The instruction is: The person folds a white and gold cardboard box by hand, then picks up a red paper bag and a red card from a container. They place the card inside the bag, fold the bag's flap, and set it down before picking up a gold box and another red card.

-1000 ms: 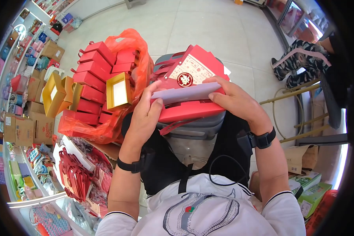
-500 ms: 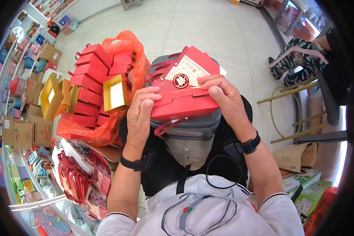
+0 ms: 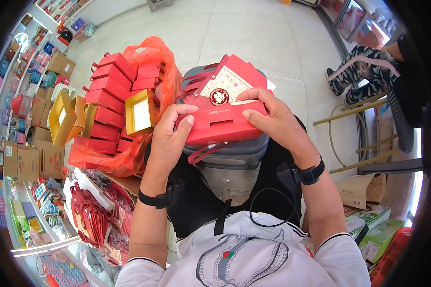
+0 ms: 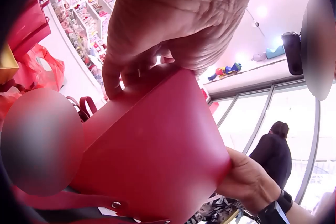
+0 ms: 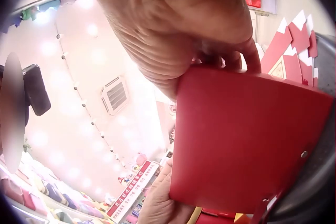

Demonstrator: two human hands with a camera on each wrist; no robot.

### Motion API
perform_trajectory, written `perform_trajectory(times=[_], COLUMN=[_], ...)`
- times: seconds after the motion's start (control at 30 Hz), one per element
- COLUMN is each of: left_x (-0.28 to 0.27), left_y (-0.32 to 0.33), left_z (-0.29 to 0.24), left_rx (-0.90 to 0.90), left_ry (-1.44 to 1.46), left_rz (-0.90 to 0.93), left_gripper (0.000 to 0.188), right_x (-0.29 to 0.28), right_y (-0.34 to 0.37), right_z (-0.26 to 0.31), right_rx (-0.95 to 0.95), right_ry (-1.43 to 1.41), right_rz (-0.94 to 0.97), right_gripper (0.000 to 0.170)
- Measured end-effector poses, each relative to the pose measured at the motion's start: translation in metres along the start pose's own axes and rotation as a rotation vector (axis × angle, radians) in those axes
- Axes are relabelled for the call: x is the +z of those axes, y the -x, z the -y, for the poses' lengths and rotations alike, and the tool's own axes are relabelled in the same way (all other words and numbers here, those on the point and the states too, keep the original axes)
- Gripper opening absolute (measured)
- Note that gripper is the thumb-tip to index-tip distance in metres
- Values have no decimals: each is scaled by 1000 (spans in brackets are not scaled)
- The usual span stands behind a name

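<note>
Both hands hold a red cardboard gift box (image 3: 222, 128) in front of the knees, over a grey stool (image 3: 246, 155). Its upper face shows small printed text and a dark slot; a dark red ribbon (image 3: 201, 154) hangs below. At the left end, my left hand (image 3: 171, 131) grips it between thumb and fingers. My right hand (image 3: 278, 122) grips the opposite end, thumb on the upper face. From the right wrist view, the smooth red side of the box (image 5: 247, 134) shows beneath the palm. Beyond it lie red and cream cards (image 3: 230, 81) with a round emblem (image 3: 219, 97).
An orange plastic bag (image 3: 170, 86) full of red boxes (image 3: 111, 83) stands to the left, with an open gold box (image 3: 141, 112) on top. Nearer lie dark red ribbon bundles (image 3: 88, 208). Stocked shelves line the left; a person's legs (image 3: 364, 74) are at right.
The pale inner side of the box's flap has turned out of sight, and the flap now lies down on the red face. Both hands have shifted their thumbs along the upper edge.
</note>
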State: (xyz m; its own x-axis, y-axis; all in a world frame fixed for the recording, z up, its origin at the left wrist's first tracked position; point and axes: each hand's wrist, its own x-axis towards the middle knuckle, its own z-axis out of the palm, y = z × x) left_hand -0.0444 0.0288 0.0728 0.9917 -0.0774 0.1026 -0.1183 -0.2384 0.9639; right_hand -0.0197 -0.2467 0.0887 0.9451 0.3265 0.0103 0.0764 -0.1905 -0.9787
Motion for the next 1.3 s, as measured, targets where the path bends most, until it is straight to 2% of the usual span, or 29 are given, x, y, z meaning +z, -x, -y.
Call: perform_trajectory(times=[0.1, 0.2, 0.3, 0.4, 0.47, 0.5, 0.6, 0.67, 0.77, 0.9, 1.07, 1.17, 1.3], left_x=[-2, -7, 2, 9, 10, 10, 10, 12, 14, 9, 13, 13, 11], left_y=[0, -8, -15, -16, -16, -16, -17, -17, -16, -17, -16, -18, -19], left_z=[-12, -26, -34, -31, -35, -37, -31, -28, -30, -30, -26, -25, -25], left_rx=[-38, 246, 289, 277, 378, 426, 272, 312, 379, 449, 330, 329, 351], left_ry=[-100, -561, -516, -459, -550, -596, -516, -515, -561, -527, -488, -512, -547], left_rz=[16, 86, 151, 107, 106, 102, 100, 111, 113, 142, 114, 113, 121], left_gripper=[18, 22, 26, 30, 35, 38, 42, 43, 40, 35, 33, 32, 33], right_x=[-4, -4, -2, -4, -4, -4, -3, -4, -1, 1, 5, 5, -2], right_y=[1, -1, -3, -4, -2, -2, -5, -9, -17, -16, -18, -19, -13], right_z=[1, -3, -6, -13, -15, -15, -14, -8, -12, 3, 11, -9, -12], right_rx=[-4, -22, -14, -1, -39, -45, -16, 68, -5, -6, 19, -89, -57], right_ry=[40, 44, -60, -162, -193, -170, -101, -51, 36, 270, 364, 94, 34], right_rz=[26, 43, 77, 115, 141, 129, 103, 86, 38, 14, -1, 36, 25], right_gripper=[37, 44, 47, 47, 44, 40, 28, 19, 13, 18, 20, 18, 27])
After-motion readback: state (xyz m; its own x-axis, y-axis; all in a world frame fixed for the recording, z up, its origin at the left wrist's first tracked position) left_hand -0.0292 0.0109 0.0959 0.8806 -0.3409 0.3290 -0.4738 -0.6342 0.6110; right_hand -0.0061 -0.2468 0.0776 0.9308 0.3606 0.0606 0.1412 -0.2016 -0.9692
